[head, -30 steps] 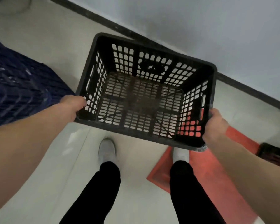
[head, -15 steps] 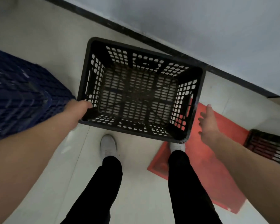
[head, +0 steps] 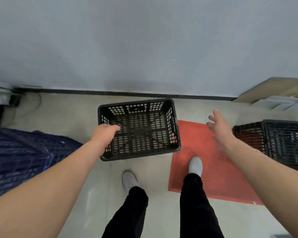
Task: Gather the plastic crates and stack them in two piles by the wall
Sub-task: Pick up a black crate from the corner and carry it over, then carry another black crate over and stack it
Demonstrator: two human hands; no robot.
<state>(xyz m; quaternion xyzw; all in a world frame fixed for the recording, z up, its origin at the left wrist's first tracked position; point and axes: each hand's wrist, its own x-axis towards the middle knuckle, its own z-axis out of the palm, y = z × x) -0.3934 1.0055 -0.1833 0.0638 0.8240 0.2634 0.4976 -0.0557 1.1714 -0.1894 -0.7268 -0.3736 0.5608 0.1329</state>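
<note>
A black crate (head: pixel 138 129) of open plastic lattice is seen upright, mouth up, its long sides roughly parallel to the wall (head: pixel 144 40) at its 12 o'clock, with a strip of floor left between them. Its 9 o'clock rim is gripped by the left hand (head: pixel 105 133), fingers curled inside. Whether it is resting on the floor cannot be told. At its 8 o'clock a dark blue crate (head: pixel 21 152) is seen, latticed, blurred and cut by the frame edge. At its 3 o'clock, well apart, a second black crate (head: pixel 282 143) is seen, likewise cut off.
</note>
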